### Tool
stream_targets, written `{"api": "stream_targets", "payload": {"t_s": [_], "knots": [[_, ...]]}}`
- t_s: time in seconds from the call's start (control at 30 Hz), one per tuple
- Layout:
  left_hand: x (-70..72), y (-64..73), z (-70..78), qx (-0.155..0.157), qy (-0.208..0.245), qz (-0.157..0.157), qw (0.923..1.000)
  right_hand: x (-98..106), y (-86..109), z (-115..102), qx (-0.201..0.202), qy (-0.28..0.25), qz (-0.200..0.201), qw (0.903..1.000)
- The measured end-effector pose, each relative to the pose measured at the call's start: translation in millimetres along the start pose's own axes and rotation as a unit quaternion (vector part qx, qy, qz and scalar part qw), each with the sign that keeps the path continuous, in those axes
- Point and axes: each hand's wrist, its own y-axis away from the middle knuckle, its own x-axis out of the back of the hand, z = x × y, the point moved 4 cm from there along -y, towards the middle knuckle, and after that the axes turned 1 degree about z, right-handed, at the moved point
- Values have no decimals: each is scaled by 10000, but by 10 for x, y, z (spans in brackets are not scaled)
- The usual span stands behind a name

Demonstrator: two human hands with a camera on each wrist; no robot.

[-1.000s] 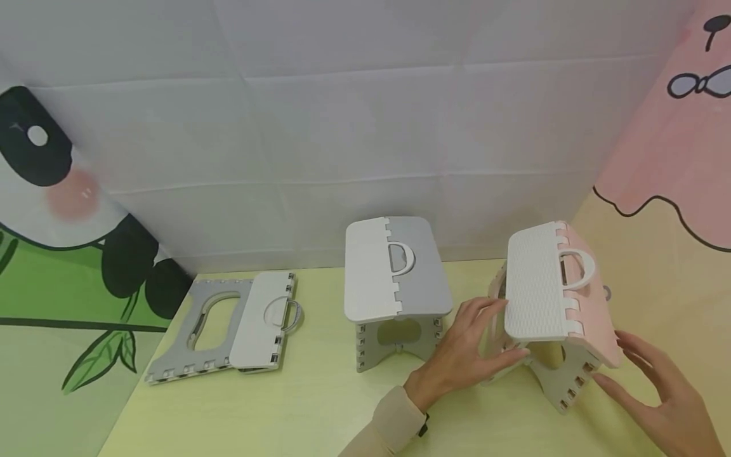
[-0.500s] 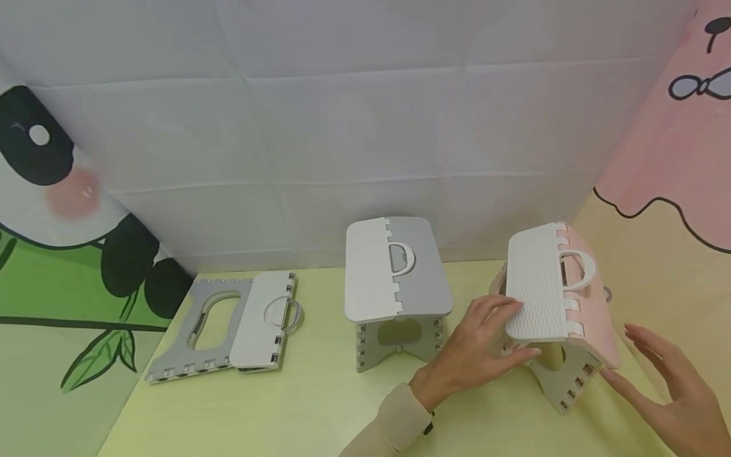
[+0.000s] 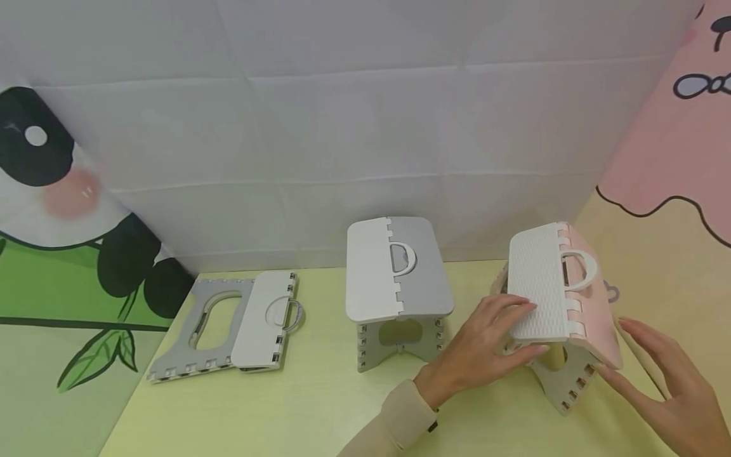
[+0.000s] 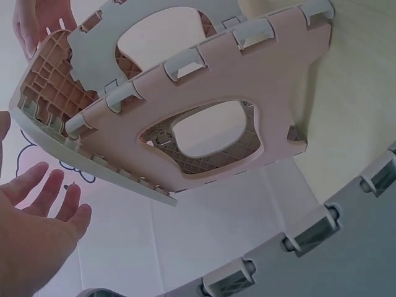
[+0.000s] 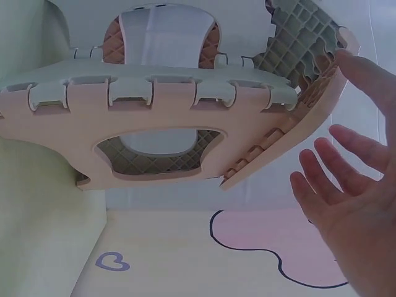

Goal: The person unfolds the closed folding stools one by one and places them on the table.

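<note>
A pink-and-white folding stool (image 3: pixel 537 279) stands at the right of the table, its top halves sloping down from the middle hinge like a roof. My left hand (image 3: pixel 480 355) is at its white half, fingertips over the lower left edge and fingers nearly straight. At the pink half's lower corner is the thumb of my right hand (image 3: pixel 674 387); the other fingers are spread beside the edge. In the right wrist view, the right thumb meets the edge of the pink panel (image 5: pixel 309 117). The pink leg panel (image 4: pixel 204 105) shows its oval opening in the left wrist view.
Close to my left forearm stands a white-and-grey folding stool (image 3: pixel 371 273) with a flat top. A folded grey-and-white stool (image 3: pixel 259 324) lies at the left of the table (image 3: pixel 320 400). A white cloth wall (image 3: pixel 354 133) rises behind.
My left hand has slid slightly right, its fingers further over the white half. The right hand has shifted a little right and its fingers have drawn off the pink edge. The stool is almost unmoved.
</note>
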Motion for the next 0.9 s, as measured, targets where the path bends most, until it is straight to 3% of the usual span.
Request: {"api": "stream_targets", "payload": {"t_s": [0.2,0.5,0.9], "knots": [[-27,-46,31,-142,73,-60,9999,-40,-23,-53,-216,81,-295,9993],[-65,-51,54,-256,318,-213,9989,-69,-25,-40,514,338,-345,9975],[-48,-66,67,-658,229,-19,9976,-111,-32,-137,1604,24,134,9870]]}}
